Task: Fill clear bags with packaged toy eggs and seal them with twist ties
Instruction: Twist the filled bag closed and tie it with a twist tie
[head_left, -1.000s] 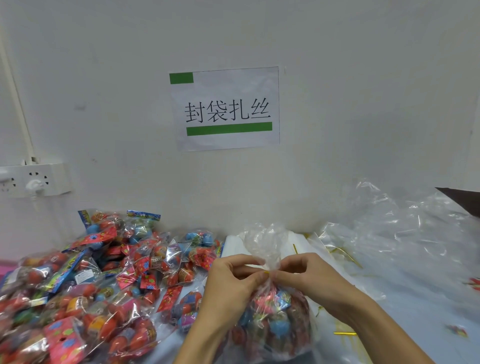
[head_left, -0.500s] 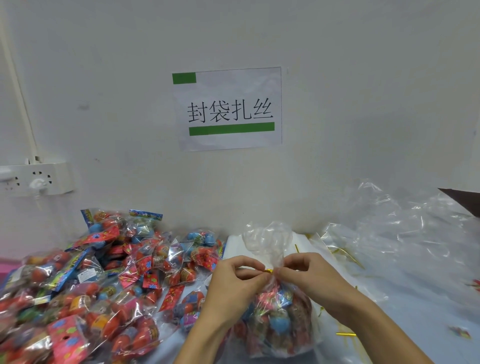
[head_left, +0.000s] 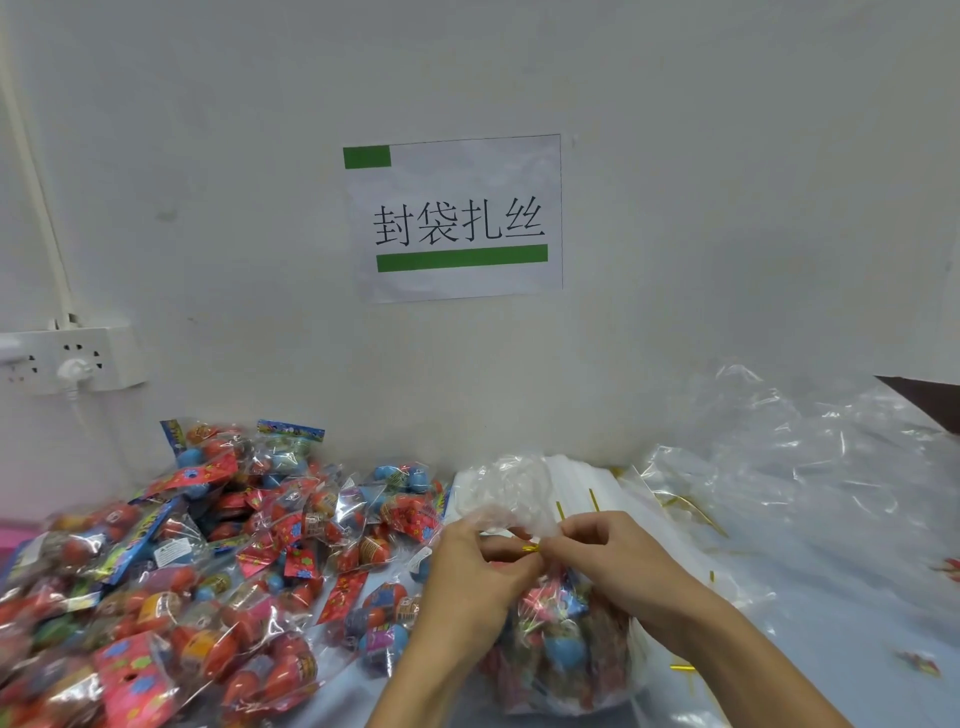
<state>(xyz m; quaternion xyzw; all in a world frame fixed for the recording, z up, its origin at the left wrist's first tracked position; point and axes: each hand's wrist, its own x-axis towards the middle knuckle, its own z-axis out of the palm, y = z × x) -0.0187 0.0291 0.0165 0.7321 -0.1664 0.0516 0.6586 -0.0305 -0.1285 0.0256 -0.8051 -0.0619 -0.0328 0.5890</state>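
While both hands (head_left: 540, 566) pinch the gold twist tie (head_left: 531, 547), one full bag (head_left: 558, 644) is nearly sealed; many toy eggs (head_left: 171, 582) at lower left wait.

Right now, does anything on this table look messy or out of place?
Nothing looks damaged. Loose gold twist ties lie scattered among crumpled clear bags at right, and the toy egg packets sit in an untidy heap at left.
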